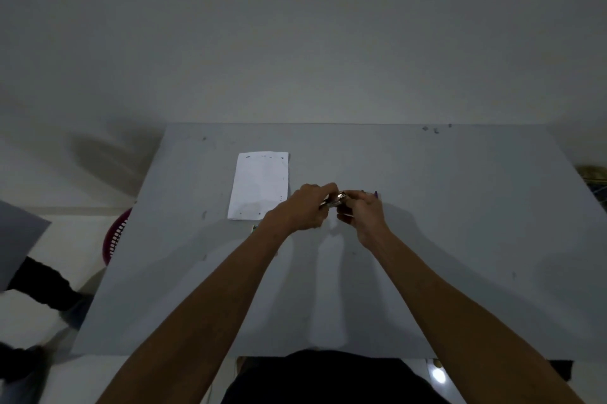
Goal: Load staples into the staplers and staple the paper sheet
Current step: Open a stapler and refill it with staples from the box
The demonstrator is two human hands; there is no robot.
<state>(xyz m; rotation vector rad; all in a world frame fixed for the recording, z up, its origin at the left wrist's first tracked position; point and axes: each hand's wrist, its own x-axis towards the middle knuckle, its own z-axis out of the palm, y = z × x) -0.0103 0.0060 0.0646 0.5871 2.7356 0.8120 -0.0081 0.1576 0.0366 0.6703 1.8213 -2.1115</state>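
Head cam: left hand (307, 208) & right hand (364, 210) both pinch small metal stapler (338, 199) above table (460, 206); hold steady, load straight, no forcing.

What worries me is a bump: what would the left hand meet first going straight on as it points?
Probably the right hand: both hands grip the small silvery metal stapler between them, and the left hand points across it. Depth is unclear.
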